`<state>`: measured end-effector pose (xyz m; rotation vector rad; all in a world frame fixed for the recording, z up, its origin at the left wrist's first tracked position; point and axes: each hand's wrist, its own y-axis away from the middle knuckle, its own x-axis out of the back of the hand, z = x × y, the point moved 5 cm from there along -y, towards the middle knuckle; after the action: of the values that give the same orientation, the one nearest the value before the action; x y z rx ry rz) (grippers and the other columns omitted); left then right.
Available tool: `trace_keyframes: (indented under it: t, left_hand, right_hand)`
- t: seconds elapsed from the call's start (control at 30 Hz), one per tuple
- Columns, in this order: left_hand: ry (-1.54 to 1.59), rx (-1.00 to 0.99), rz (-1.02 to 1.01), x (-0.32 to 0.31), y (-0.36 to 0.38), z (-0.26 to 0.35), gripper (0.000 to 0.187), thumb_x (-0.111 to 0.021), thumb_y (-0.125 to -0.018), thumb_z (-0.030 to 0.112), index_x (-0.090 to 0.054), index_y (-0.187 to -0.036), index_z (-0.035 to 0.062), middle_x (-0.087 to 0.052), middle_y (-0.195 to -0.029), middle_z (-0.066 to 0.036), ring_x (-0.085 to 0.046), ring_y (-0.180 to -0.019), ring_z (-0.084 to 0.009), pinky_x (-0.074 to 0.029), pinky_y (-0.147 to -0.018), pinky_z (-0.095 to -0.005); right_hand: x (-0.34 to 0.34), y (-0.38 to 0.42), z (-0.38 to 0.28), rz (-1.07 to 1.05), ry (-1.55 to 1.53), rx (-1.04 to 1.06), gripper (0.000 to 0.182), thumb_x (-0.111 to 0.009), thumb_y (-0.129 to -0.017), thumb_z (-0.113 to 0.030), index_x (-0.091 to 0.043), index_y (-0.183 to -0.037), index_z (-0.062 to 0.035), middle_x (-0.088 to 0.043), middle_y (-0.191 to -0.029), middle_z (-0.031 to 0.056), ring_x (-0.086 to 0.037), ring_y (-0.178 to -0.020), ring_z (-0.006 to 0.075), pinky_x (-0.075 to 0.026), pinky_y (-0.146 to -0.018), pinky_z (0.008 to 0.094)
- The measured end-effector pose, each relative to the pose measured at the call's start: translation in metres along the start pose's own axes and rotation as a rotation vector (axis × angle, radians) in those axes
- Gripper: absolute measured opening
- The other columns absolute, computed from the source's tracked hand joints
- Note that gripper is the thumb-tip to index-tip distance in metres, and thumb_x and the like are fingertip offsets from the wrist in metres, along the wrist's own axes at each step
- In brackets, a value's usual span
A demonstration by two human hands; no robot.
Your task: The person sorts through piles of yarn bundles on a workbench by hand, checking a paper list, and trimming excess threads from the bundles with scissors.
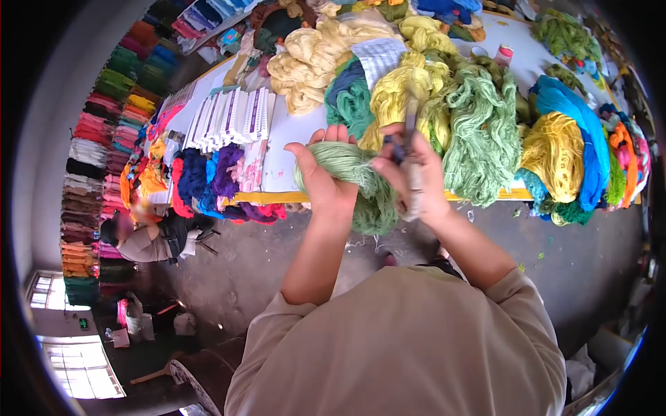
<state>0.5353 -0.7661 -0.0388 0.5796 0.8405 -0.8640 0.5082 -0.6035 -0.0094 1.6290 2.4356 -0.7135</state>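
My left hand is palm up under a pale green yarn skein, its fingers spread behind the strands. Loose green strands hang from the skein over the table's front edge. To its right, my right hand is wrapped round a long, thin tool held upright, blurred by motion, so its kind cannot be told. Beyond my hands lie yellow skeins, and a larger light green skein drapes over the table edge to the right.
The white table bears cream yarn, white booklets, golden yarn and blue yarn. Coloured skeins line the left wall. A seated person is at the left. A drum stands behind at lower left.
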Motion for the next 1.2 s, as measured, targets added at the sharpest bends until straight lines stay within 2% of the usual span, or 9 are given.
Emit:
trace_keyframes:
  t: [0.27,0.53,0.6,0.63,0.73,0.83,0.97,1.07,1.2]
  left_hand:
    - [0.251,0.113,0.030,0.019,-0.007,0.050,0.060,-0.052,-0.090,0.068,-0.057,-0.101,0.0094,-0.064,-0.098,0.000,-0.063,-0.099,-0.0216,-0.037,-0.106,-0.0526]
    - [0.236,0.085,0.013,0.021,-0.019,0.064,0.042,-0.066,-0.089,0.054,-0.061,-0.095,0.0122,-0.066,-0.093,0.001,-0.064,-0.097,-0.0197,-0.040,-0.104,-0.0532]
    - [0.110,-0.092,0.027,0.029,-0.032,0.070,0.032,-0.067,-0.093,0.043,-0.059,-0.098,0.0120,-0.065,-0.094,0.001,-0.064,-0.097,-0.0186,-0.042,-0.103,-0.0516]
    - [0.054,-0.171,0.161,0.027,-0.032,0.072,0.024,-0.064,-0.098,0.032,-0.056,-0.102,0.0097,-0.062,-0.099,-0.001,-0.062,-0.101,-0.0188,-0.045,-0.103,-0.0465]
    - [-0.063,-0.267,0.125,0.029,-0.039,0.071,0.024,-0.062,-0.100,0.029,-0.053,-0.104,0.0070,-0.059,-0.105,-0.005,-0.059,-0.106,-0.0201,-0.045,-0.104,-0.0428]
    - [-0.075,-0.313,0.043,0.015,-0.011,0.063,0.025,-0.059,-0.101,0.030,-0.053,-0.103,0.0054,-0.058,-0.108,-0.008,-0.058,-0.108,-0.0239,-0.043,-0.107,-0.0438]
    - [-0.145,-0.429,-0.216,0.015,0.038,0.067,0.026,-0.059,-0.100,0.033,-0.054,-0.103,0.0076,-0.059,-0.103,-0.008,-0.058,-0.104,-0.0262,-0.037,-0.113,-0.0514]
    - [-0.126,-0.359,-0.249,0.022,0.054,0.084,0.039,-0.049,-0.102,0.047,-0.052,-0.090,0.0098,-0.056,-0.077,-0.005,-0.059,-0.083,-0.0231,-0.036,-0.115,-0.0510]
    - [0.061,-0.162,-0.187,0.035,0.049,0.108,0.049,-0.045,-0.102,0.054,-0.049,-0.077,0.0124,-0.046,-0.062,-0.001,-0.047,-0.064,-0.0164,-0.040,-0.069,-0.0299]
  right_hand:
    - [0.037,-0.002,0.052,0.239,-0.325,-0.202,0.044,-0.073,-0.084,0.003,-0.056,-0.125,-0.0058,-0.058,-0.090,-0.0004,-0.056,-0.074,0.0094,-0.047,-0.069,0.0229]
    - [0.013,0.008,0.042,-0.006,0.079,-0.101,0.039,-0.075,-0.091,-0.016,-0.056,-0.123,-0.0075,-0.059,-0.088,-0.0030,-0.053,-0.075,0.0074,-0.044,-0.068,0.0233]
    - [-0.001,0.037,0.044,-0.161,-0.192,-0.443,0.041,-0.073,-0.093,-0.028,-0.057,-0.124,-0.0068,-0.058,-0.083,-0.0020,-0.053,-0.070,0.0079,-0.044,-0.061,0.0243]
    - [-0.011,0.052,0.040,-0.367,-0.105,-0.544,0.062,-0.058,-0.095,-0.058,-0.055,-0.129,-0.0052,-0.063,-0.085,0.0036,-0.057,-0.074,0.0105,-0.047,-0.067,0.0258]
    - [-0.040,0.097,0.055,-0.463,-0.195,-0.845,0.068,-0.050,-0.097,-0.062,-0.054,-0.131,-0.0035,-0.068,-0.093,0.0092,-0.062,-0.080,0.0144,-0.052,-0.071,0.0309]
    - [-0.063,0.086,0.062,-0.550,-0.062,-0.648,0.066,-0.043,-0.100,-0.062,-0.054,-0.126,-0.0026,-0.067,-0.095,0.0102,-0.063,-0.081,0.0160,-0.051,-0.074,0.0302]
    - [-0.077,0.064,0.066,-0.246,-0.077,-0.448,0.056,-0.059,-0.097,-0.054,-0.056,-0.119,-0.0031,-0.065,-0.087,0.0071,-0.056,-0.073,0.0140,-0.048,-0.070,0.0296]
    - [-0.080,0.064,0.054,-0.295,0.135,-0.255,0.051,-0.063,-0.095,-0.050,-0.058,-0.116,-0.0035,-0.065,-0.086,0.0110,-0.057,-0.073,0.0161,-0.048,-0.068,0.0324]
    - [-0.089,0.079,0.057,-0.407,0.243,-0.306,0.040,-0.071,-0.091,-0.041,-0.064,-0.107,-0.0047,-0.063,-0.074,0.0109,-0.058,-0.065,0.0234,-0.048,-0.063,0.0363]
